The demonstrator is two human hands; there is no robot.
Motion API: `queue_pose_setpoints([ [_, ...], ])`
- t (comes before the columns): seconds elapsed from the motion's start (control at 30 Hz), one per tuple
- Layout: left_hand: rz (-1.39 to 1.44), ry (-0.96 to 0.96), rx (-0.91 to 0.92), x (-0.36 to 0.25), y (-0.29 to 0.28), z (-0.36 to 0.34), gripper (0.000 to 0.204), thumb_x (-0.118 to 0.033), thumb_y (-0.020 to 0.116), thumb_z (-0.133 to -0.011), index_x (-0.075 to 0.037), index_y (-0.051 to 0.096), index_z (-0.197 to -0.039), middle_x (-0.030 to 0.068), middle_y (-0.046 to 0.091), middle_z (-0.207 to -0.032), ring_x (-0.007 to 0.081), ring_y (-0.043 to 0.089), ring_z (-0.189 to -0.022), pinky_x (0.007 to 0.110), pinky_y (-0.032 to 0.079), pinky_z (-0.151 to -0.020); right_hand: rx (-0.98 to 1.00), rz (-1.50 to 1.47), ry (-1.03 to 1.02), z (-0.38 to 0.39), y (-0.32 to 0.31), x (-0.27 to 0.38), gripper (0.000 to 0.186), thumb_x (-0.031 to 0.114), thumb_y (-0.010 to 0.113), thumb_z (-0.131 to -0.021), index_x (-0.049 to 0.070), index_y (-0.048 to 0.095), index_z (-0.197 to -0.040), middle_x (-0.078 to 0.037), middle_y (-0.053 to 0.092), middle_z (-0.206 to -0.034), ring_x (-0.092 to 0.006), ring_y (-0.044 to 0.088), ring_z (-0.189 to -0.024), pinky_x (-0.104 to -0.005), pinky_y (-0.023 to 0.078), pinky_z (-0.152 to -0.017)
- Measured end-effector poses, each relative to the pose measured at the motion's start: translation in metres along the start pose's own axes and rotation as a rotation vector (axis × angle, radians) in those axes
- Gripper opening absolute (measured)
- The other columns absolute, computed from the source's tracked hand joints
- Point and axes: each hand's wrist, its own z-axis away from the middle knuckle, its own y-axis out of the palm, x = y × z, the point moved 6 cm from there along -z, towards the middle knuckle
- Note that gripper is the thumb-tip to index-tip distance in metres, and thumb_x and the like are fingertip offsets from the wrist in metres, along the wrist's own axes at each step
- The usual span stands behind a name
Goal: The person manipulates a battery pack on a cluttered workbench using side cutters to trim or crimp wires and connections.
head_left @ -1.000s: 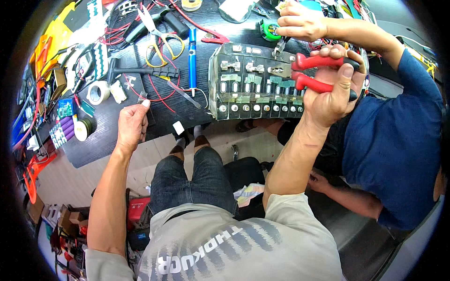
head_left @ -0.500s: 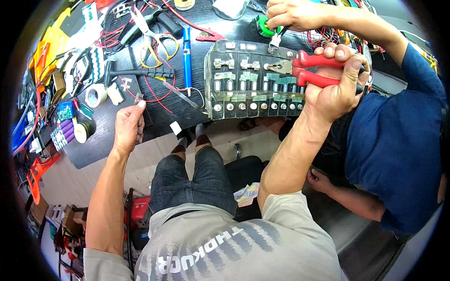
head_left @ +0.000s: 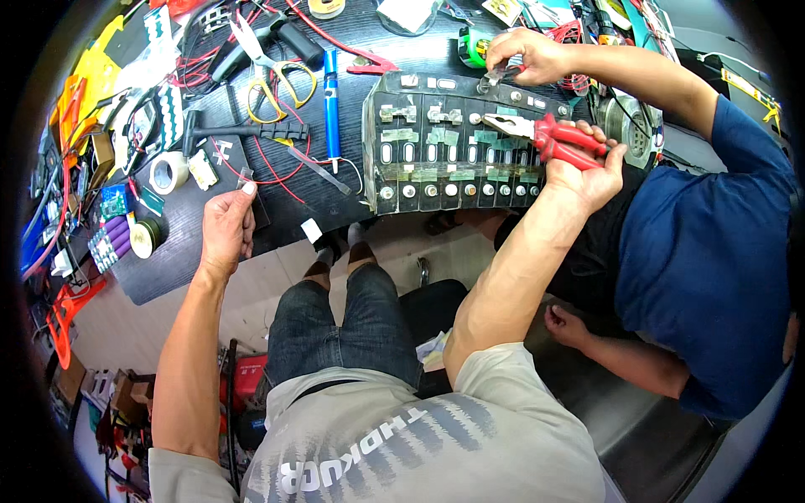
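My right hand is wrapped round the red handles of a pair of combination pliers. Their jaws, pointing left, hover above a black battery pack with rows of round terminals, metal tabs and pieces of greenish tape. At the left, my left hand pinches a small shiny piece between thumb and forefinger, over a dark flat plate. A co-worker's hand holds a small metal piece at the pack's far edge.
A hammer, scissors and a blue pen-shaped tool lie between my hands. Tape rolls, wires and small parts crowd the table's left side. A green tape measure sits behind the pack. The co-worker in blue is close on my right.
My right hand has lowered and turned slightly with the pliers, whose jaws now look more open. The co-worker's hand has come nearer the pack's far edge. My left hand has barely moved.
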Motion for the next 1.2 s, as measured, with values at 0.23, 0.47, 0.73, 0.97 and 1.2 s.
queue_pose_setpoints([
  [0.23, 0.007, 0.000, -0.001, -0.002, 0.002, 0.002, 0.058, -0.046, 0.065, -0.111, -0.014, 0.047, -0.066, -0.0006, 0.042, -0.051, 0.0099, 0.035, -0.034, 0.028, 0.033, -0.031, 0.016, -0.078, -0.009, 0.011, -0.007, 0.004, 0.031, 0.044, 0.055, -0.113, 0.015, 0.059, -0.103, -0.007, 0.067, -0.092, -0.0304, 0.066, -0.091, -0.0569, 0.053, -0.090],
  [0.47, 0.025, 0.011, 0.023, 0.000, 0.001, 0.003, 0.057, -0.044, 0.068, -0.110, -0.012, 0.051, -0.066, -0.0014, 0.045, -0.052, 0.0082, 0.038, -0.036, 0.027, 0.032, -0.032, 0.347, 0.328, -0.315, 0.046, 0.060, 0.021, 0.049, 0.042, 0.060, -0.113, 0.004, 0.056, -0.145, -0.023, 0.073, -0.129, -0.0332, 0.073, -0.113, -0.0381, 0.063, -0.083],
  [0.73, 0.015, -0.004, 0.023, -0.001, 0.001, 0.002, 0.059, -0.044, 0.067, -0.110, -0.012, 0.050, -0.065, -0.0007, 0.044, -0.050, 0.0086, 0.037, -0.035, 0.027, 0.032, -0.032, 0.645, 0.540, -0.464, 0.093, 0.106, 0.008, 0.061, 0.025, 0.061, -0.113, -0.004, 0.039, -0.162, -0.033, 0.065, -0.142, -0.0380, 0.069, -0.130, -0.0376, 0.063, -0.097],
  [0.97, 0.012, 0.009, 0.018, 0.000, 0.001, 0.000, 0.058, -0.043, 0.067, -0.111, -0.012, 0.050, -0.065, -0.0009, 0.044, -0.051, 0.0088, 0.038, -0.035, 0.027, 0.032, -0.032, 0.649, 0.629, -0.556, 0.115, 0.111, 0.000, 0.064, 0.024, 0.067, -0.110, -0.006, 0.042, -0.161, -0.031, 0.067, -0.141, -0.0303, 0.071, -0.122, -0.0339, 0.062, -0.094],
  [1.2, 0.005, 0.003, 0.024, -0.003, 0.001, 0.002, 0.057, -0.043, 0.067, -0.111, -0.012, 0.050, -0.065, -0.0011, 0.044, -0.050, 0.0089, 0.038, -0.035, 0.027, 0.032, -0.032, 0.730, 0.717, -0.626, 0.131, 0.114, -0.011, 0.062, 0.029, 0.067, -0.110, -0.005, 0.043, -0.156, -0.027, 0.067, -0.137, -0.0323, 0.070, -0.123, -0.0351, 0.061, -0.094],
])
